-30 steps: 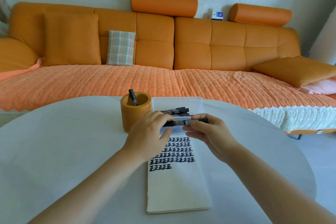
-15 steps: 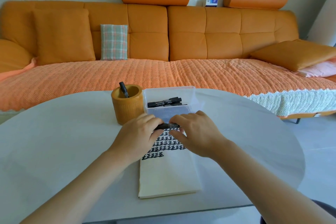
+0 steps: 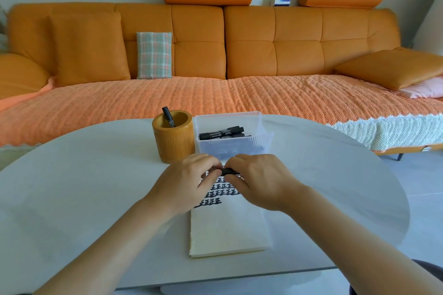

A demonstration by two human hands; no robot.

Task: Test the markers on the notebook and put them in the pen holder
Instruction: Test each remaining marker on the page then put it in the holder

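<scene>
While both my hands (image 3: 184, 181) (image 3: 260, 181) pinch one marker (image 3: 227, 171) over the notebook (image 3: 227, 230), another stands in the holder (image 3: 173, 141); more lie in the tub (image 3: 239, 148) beside it.

left hand (image 3: 184, 182) and right hand (image 3: 261, 182) drawn closer together, marker (image 3: 227, 171) lowered toward notebook (image 3: 227, 230), now mostly covered

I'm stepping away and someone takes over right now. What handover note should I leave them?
Hands: left hand and right hand both grip one black marker over the far end of the notebook.
Things: notebook lies on the table, rows of test marks on it; pen holder holds a lone marker; clear box beside it holds several spare markers.
Done: one marker stored.
Left: test the held marker, store it, then the spare markers.
</scene>
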